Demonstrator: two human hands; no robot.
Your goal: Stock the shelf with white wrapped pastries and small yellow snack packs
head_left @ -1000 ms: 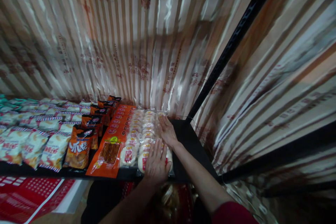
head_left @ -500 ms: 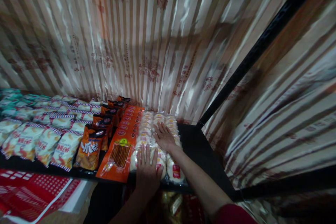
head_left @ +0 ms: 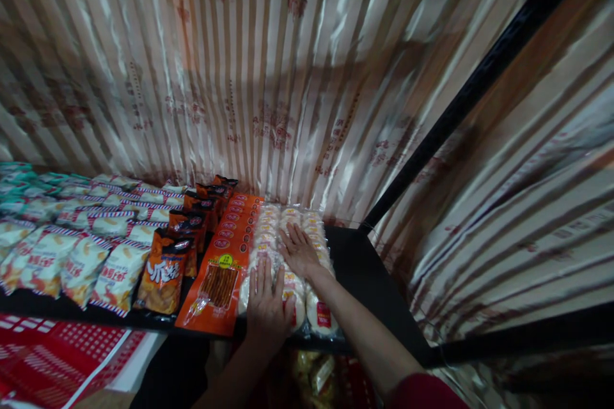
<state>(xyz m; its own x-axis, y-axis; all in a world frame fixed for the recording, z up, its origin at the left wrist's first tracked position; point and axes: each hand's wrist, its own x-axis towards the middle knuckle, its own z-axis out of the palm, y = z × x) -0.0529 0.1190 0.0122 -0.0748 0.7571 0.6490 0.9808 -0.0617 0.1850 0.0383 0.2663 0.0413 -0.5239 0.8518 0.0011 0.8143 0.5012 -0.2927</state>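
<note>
Both my hands lie flat on rows of clear packs of round white buns (head_left: 307,223) at the right end of a black shelf (head_left: 355,262). My left hand (head_left: 266,303) rests with fingers spread on the front packs near the shelf's edge. A little farther back, my right hand (head_left: 298,249) presses palm down on the middle of the rows, fingers stretched out. Neither hand grips anything. Left of the buns lies a line of flat orange snack packs (head_left: 218,281).
More to the left are orange chip bags (head_left: 165,271) and several white snack bags (head_left: 77,249). A striped shiny curtain (head_left: 268,89) hangs behind and to the right. A black upright post (head_left: 451,115) stands at the shelf's right corner. Red-and-white packaging (head_left: 57,358) lies below left.
The view has shifted right and slightly down. Both hands stayed flat on the bun packs and slid a little leftward across them.
</note>
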